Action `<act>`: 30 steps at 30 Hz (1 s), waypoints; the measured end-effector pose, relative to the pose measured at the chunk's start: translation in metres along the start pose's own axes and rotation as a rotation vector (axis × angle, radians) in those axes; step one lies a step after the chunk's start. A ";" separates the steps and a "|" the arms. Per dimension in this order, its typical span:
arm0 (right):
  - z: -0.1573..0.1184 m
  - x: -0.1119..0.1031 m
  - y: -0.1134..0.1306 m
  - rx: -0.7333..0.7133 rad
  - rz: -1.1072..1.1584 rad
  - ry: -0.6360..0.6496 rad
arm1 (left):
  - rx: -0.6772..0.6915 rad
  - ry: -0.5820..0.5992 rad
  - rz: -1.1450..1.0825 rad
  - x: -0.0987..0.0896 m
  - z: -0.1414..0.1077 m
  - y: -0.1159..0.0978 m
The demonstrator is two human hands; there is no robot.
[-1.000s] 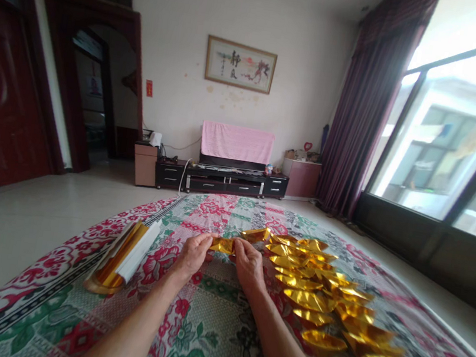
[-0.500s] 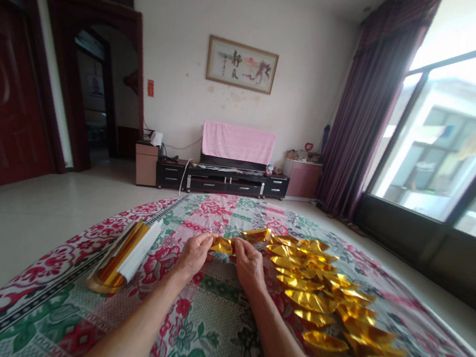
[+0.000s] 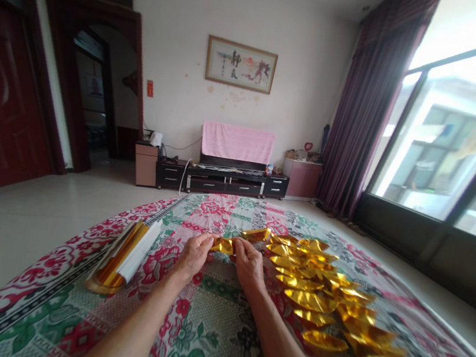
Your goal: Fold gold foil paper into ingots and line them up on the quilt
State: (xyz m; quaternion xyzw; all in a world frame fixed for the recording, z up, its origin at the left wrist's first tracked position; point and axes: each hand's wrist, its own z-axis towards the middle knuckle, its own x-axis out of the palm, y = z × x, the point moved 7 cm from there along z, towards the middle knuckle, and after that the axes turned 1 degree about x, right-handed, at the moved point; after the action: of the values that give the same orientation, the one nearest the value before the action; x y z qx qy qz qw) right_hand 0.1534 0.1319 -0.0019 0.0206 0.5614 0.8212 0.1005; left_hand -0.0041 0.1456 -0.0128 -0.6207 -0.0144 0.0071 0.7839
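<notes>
Between my two hands is a small folded gold foil paper ingot point(image 3: 223, 245), held above the flowered cloth. My left hand point(image 3: 194, 255) pinches its left end, and my right hand point(image 3: 248, 263) pinches the right end. The fingertips partly cover both ends. Right of my right hand, several finished-looking gold paper ingots point(image 3: 309, 300) lie in rows on the cloth, the nearest row close to my wrist. To the left of my left hand lies a curled stack of gold foil paper sheets point(image 3: 118, 259) with white backing.
A patterned red, green and white cloth point(image 3: 208, 284) covers the rounded table. Beyond it stand a black TV cabinet point(image 3: 223, 182) and a screen under a pink towel point(image 3: 238, 143). Purple curtains point(image 3: 357, 113) and a large window are at the right, a dark red door point(image 3: 6, 84) at the left.
</notes>
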 end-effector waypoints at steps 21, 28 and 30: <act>-0.001 -0.003 0.001 0.044 -0.071 -0.023 | 0.058 -0.120 0.230 -0.013 0.009 0.007; 0.001 -0.002 -0.004 0.042 -0.081 -0.018 | 0.047 -0.071 0.185 -0.009 0.009 0.009; 0.001 -0.001 -0.004 0.035 -0.083 -0.009 | 0.001 -0.031 0.129 -0.005 0.007 0.010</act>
State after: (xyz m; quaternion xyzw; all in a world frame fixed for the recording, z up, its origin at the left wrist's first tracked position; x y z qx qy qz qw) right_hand 0.1552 0.1340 -0.0055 0.0028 0.5757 0.8062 0.1366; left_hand -0.0095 0.1548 -0.0205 -0.6198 0.0135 0.0673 0.7817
